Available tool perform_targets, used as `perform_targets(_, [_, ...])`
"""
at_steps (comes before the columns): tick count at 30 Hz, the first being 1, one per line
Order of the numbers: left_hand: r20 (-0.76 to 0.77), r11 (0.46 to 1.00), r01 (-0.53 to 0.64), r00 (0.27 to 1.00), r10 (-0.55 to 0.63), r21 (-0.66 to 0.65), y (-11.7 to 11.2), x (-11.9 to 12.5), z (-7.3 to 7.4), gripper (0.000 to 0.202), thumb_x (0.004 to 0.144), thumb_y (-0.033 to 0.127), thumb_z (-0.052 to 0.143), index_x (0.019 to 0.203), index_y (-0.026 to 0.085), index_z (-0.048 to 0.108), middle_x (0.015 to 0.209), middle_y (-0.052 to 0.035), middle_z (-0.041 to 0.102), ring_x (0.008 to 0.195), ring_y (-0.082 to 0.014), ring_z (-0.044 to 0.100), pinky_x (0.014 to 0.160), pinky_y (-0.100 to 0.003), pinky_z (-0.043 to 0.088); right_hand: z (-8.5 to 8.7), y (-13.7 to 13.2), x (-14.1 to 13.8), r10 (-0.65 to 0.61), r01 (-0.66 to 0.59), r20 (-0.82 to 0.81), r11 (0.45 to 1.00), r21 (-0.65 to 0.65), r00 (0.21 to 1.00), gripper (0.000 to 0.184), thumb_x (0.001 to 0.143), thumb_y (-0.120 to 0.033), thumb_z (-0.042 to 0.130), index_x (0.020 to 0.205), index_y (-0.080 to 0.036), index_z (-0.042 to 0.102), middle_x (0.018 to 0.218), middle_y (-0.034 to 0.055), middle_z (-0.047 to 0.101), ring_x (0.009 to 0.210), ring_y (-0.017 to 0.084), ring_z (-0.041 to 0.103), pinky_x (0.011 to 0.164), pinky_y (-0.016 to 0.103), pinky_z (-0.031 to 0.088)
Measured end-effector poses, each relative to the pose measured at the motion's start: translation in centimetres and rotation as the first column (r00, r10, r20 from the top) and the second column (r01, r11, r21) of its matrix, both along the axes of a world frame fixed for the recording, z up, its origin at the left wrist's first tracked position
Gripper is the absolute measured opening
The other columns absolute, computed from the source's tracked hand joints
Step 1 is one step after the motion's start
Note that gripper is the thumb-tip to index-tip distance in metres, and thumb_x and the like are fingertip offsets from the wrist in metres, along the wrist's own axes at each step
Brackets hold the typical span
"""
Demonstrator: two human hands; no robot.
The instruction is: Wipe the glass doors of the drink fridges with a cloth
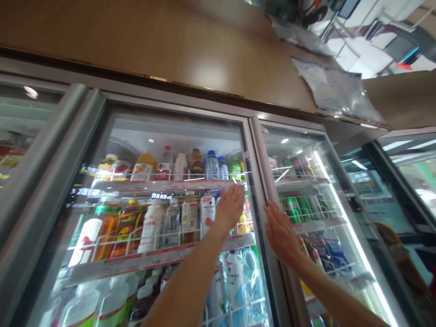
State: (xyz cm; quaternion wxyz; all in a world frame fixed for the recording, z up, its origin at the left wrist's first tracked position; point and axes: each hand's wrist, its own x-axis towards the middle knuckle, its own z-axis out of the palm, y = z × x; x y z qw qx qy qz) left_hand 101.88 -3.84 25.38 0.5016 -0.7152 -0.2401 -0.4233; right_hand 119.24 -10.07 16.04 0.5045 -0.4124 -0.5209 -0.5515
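Both my hands rest against a glass-fronted drinks fridge. My left hand [230, 206] is pressed on the glass of the middle door [177, 136], near its right edge, fingers together and reaching up. My right hand [279, 231] lies flat with fingers stretched out on the grey frame post [262, 159] between the middle door and the right door [316, 190]. Neither hand holds anything. Behind the glass stand several bottles [163, 168] on the top shelf and more bottles [129, 227] on the shelf below.
Another fridge door [20, 136] stands at the far left. Green cans [299, 206] sit behind the right door. A wooden panel [170, 50] runs above the fridges. Plastic-wrapped papers [334, 91] hang at the upper right.
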Motion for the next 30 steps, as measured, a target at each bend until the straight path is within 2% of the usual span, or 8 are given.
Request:
perform_targets(4, [0.206, 0.999, -0.035, 0.978, 0.039, -0.025, 0.4, -0.4, 2.8, 0.048, 0.090, 0.030, 0.028, 0.134, 0.015, 0.039, 0.146, -0.0164, 0.031, 0.137, -0.0301, 0.023, 0.106, -0.060, 0.021, -0.6, -0.1, 1.7, 0.037, -0.037, -0.006, 0.999, -0.021, 0.999, 0.053, 0.088, -0.019, 0.032, 0.141, -0.020, 0.030, 0.142, 0.0111, 0.040, 0.134, 0.023, 0.032, 0.106, 0.049, 0.034])
perform_targets(10, [-0.046, 1.000, -0.026, 0.999, 0.025, -0.017, 0.0, 3.8, 0.5, 0.039, 0.087, 0.042, 0.041, 0.125, 0.035, 0.048, 0.142, 0.0046, 0.041, 0.135, -0.0126, 0.029, 0.110, -0.036, 0.026, -1.7, 0.9, 3.3, 0.068, -0.067, 0.012, 0.995, -0.073, 0.998, 0.054, 0.087, -0.016, 0.034, 0.141, -0.020, 0.030, 0.143, 0.0113, 0.038, 0.135, 0.023, 0.031, 0.106, 0.049, 0.034])
perform_targets(16, [0.325, 0.992, -0.114, 0.937, 0.125, -0.052, 0.5, -1.0, 4.0, 0.050, 0.091, 0.031, 0.026, 0.135, 0.010, 0.037, 0.146, -0.0208, 0.029, 0.138, -0.0328, 0.020, 0.106, -0.062, 0.018, -1.7, 2.2, 3.3, 0.119, -0.118, 0.031, 0.992, -0.049, 0.992, 0.054, 0.087, -0.017, 0.036, 0.141, -0.020, 0.031, 0.142, 0.0116, 0.040, 0.134, 0.024, 0.032, 0.105, 0.049, 0.037])
perform_targets(21, [0.056, 0.996, -0.092, 0.994, 0.092, -0.010, 0.4, 1.5, 1.9, 0.041, 0.087, 0.045, 0.040, 0.126, 0.039, 0.046, 0.142, 0.0076, 0.040, 0.135, -0.0114, 0.027, 0.111, -0.032, 0.024, -1.5, 2.8, 2.2, 0.085, -0.083, 0.056, 0.996, -0.028, 0.995, 0.055, 0.087, -0.016, 0.036, 0.141, -0.021, 0.028, 0.140, 0.0117, 0.042, 0.132, 0.025, 0.035, 0.102, 0.050, 0.039])
perform_targets(23, [0.091, 0.995, -0.102, 0.991, 0.102, -0.005, 0.4, -1.0, 2.2, 0.040, 0.087, 0.043, 0.038, 0.127, 0.038, 0.046, 0.141, 0.0064, 0.042, 0.134, -0.0115, 0.029, 0.110, -0.033, 0.024, -1.2, 2.7, 1.7, 0.067, -0.066, 0.062, 0.998, -0.016, 0.996, 0.054, 0.088, -0.016, 0.034, 0.141, -0.021, 0.029, 0.139, 0.0120, 0.043, 0.132, 0.025, 0.036, 0.101, 0.049, 0.040])
perform_targets(25, [0.259, 0.992, -0.126, 0.958, 0.124, -0.011, 0.4, -6.5, 3.7, 0.044, 0.089, 0.035, 0.032, 0.130, 0.024, 0.046, 0.141, -0.0067, 0.041, 0.135, -0.0209, 0.030, 0.109, -0.046, 0.025, -0.9, 2.4, 1.2, 0.059, -0.059, 0.055, 0.998, 0.002, 0.997, 0.054, 0.088, -0.016, 0.034, 0.141, -0.020, 0.029, 0.138, 0.0123, 0.044, 0.132, 0.025, 0.036, 0.101, 0.048, 0.040])
perform_targets(28, [0.560, 0.989, -0.150, 0.819, 0.124, 0.000, 0.3, -15.3, 6.0, 0.051, 0.088, 0.029, 0.026, 0.129, 0.004, 0.043, 0.139, -0.0246, 0.038, 0.134, -0.0354, 0.028, 0.103, -0.062, 0.022, -0.7, 1.9, -0.2, 0.063, -0.064, 0.035, 0.998, 0.011, 0.997, 0.055, 0.088, -0.016, 0.034, 0.142, -0.020, 0.027, 0.140, 0.0116, 0.043, 0.133, 0.024, 0.034, 0.103, 0.049, 0.038])
perform_targets(30, [0.645, 0.988, -0.155, 0.756, 0.108, 0.016, 0.4, -17.8, 6.2, 0.053, 0.088, 0.029, 0.025, 0.129, 0.000, 0.041, 0.138, -0.0283, 0.036, 0.134, -0.0379, 0.026, 0.101, -0.064, 0.022, -0.6, 2.0, -1.9, 0.084, -0.084, 0.035, 0.996, 0.002, 0.996, 0.056, 0.088, -0.017, 0.034, 0.143, -0.021, 0.025, 0.142, 0.0112, 0.040, 0.134, 0.024, 0.032, 0.104, 0.048, 0.037])
